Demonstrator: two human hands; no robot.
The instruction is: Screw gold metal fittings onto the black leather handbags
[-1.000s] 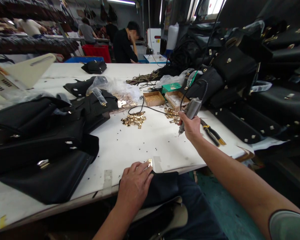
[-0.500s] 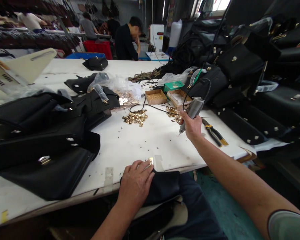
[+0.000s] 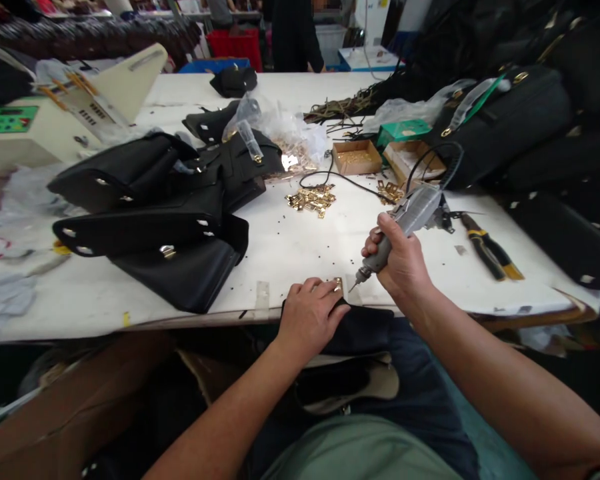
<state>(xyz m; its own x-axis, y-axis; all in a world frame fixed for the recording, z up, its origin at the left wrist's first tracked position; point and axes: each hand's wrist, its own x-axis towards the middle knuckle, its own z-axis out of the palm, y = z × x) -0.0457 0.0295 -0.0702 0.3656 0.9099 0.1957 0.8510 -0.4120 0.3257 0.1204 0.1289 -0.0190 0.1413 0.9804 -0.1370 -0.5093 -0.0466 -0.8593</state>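
My left hand point(image 3: 313, 313) lies flat, fingers stretched over the edge of a black bag point(image 3: 367, 327) at the table's front edge. A fingertip touches a small gold metal plate point(image 3: 338, 285) there. The bag hangs down onto my lap, its pale-lined opening facing up. In my right hand point(image 3: 405, 260) is a grey electric screwdriver point(image 3: 417, 208) with a cord, tilted so its thin bit points down and left. The bit's tip is just right of the gold plate; whether they touch I cannot tell.
Gold plates point(image 3: 310, 199) lie in a heap mid-table, near a cardboard tray of small gold parts point(image 3: 357, 160). Black bags point(image 3: 180, 260) are stacked at left. Pliers point(image 3: 490, 247) lie at right. A beige machine point(image 3: 45, 133) stands far left. A person point(image 3: 295, 33) is across the table.
My right hand has brought the screwdriver down and toward the gold plate beside my left hand. The left hand stays on the bag. The camera view has tilted downward and turned left.
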